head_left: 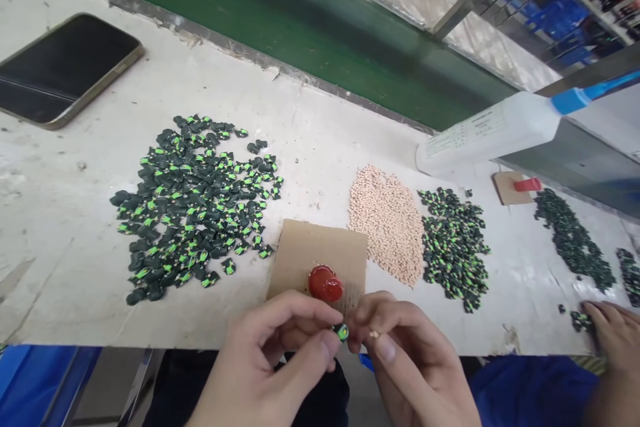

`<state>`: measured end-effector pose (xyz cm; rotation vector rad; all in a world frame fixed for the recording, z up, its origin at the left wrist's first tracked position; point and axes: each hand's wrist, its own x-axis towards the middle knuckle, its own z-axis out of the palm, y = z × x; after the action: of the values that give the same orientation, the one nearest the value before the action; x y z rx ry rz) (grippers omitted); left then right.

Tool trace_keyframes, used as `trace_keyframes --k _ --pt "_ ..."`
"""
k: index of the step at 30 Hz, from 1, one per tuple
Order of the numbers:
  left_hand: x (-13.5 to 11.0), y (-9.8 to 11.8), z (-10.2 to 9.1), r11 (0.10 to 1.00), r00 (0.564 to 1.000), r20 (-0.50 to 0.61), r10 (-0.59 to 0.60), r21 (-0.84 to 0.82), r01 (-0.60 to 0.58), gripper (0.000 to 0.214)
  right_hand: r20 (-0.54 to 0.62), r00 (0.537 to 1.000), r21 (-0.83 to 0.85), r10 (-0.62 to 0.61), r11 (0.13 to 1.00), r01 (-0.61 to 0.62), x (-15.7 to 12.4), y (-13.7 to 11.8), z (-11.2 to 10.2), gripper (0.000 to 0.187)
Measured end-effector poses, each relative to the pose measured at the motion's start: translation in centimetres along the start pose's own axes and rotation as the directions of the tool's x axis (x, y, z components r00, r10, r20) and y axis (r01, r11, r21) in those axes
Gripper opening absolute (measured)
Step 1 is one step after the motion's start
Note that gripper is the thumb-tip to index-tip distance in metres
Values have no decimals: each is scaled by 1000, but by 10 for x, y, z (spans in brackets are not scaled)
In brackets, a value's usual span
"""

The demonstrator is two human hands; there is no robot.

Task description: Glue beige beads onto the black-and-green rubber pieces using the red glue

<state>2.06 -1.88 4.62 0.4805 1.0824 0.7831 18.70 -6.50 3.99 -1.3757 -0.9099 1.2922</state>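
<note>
Between the thumb and forefinger of my left hand is a small dark piece with green and yellow markings. My right hand pinches a tiny beige piece close beside it. Just beyond my fingers, a red cap-like holder with a glossy top rests on a square of cardboard. To the left spreads a large pile of dark green pieces with bright green marks. On the right lie a heap of beige pieces and a second pile of dark-and-green pieces.
A phone lies at the far left. A white bottle with a blue nozzle stands at the back right. Farther right are another cardboard piece, more dark pieces and another person's hand. A green panel runs behind the table.
</note>
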Motion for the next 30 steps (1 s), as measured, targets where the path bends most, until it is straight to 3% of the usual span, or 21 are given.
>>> trace_keyframes --k 3,7,14,21,24,26,30 --pt "3 2 1 994 991 88 -99 -33 102 8 25 999 65 28 997 -30 -3 0 -2 12" --pt "5 4 1 986 981 122 -148 -62 156 7 49 999 -15 -24 1000 25 -7 -4 0 17" --pt "2 6 3 989 984 107 -140 -28 144 7 -127 990 -67 -60 996 51 -13 -6 14 8" --pt "0 9 1 994 989 106 -99 62 93 6 98 976 -402 -194 889 217 -1 -20 2 23" --pt "-3 6 1 995 988 114 -102 15 101 6 136 971 -407 -195 883 235 3 -26 -2 24" --pt "-5 4 3 989 987 98 -129 -55 135 18 140 972 -383 -187 895 227 3 -27 -2 26" --pt "-6 1 7 965 981 59 -186 -175 193 35 66 964 -302 -259 915 266 0 -18 4 34"
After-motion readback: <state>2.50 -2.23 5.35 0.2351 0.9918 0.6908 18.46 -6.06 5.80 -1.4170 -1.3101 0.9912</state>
